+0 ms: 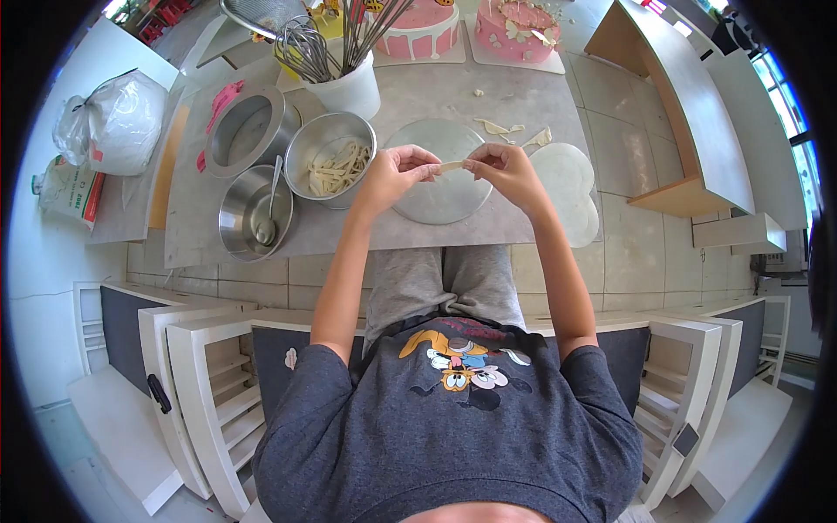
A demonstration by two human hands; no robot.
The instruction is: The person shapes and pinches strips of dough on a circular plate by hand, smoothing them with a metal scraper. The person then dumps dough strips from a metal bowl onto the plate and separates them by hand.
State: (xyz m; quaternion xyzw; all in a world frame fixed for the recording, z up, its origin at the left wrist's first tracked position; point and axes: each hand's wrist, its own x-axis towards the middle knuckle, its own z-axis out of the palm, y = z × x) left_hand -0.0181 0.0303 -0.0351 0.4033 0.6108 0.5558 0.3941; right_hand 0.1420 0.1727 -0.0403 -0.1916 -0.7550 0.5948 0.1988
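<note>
With your left hand (pixel 388 180) and right hand (pixel 516 177) pinching the pale strip (pixel 452 166) between their fingers above the round plate (pixel 436 207) on the bench (pixel 318 231), use light, even pressure at both ends, lest it tear.

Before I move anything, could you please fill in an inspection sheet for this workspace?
Surface: grey table, bearing a round disc and a lobed plate.
Job's things: a pale strip, held over the disc; more strips in a metal bowl to the left.
Clutter: pale scraps beyond the disc, a spoon in another bowl, a white tub of whisks.
Hands: left hand and right hand pinch the strip between them.
Cables: nothing seen.
Surroundings: two pink cakes at the far side, a white plastic bag at far left, tiled floor.
</note>
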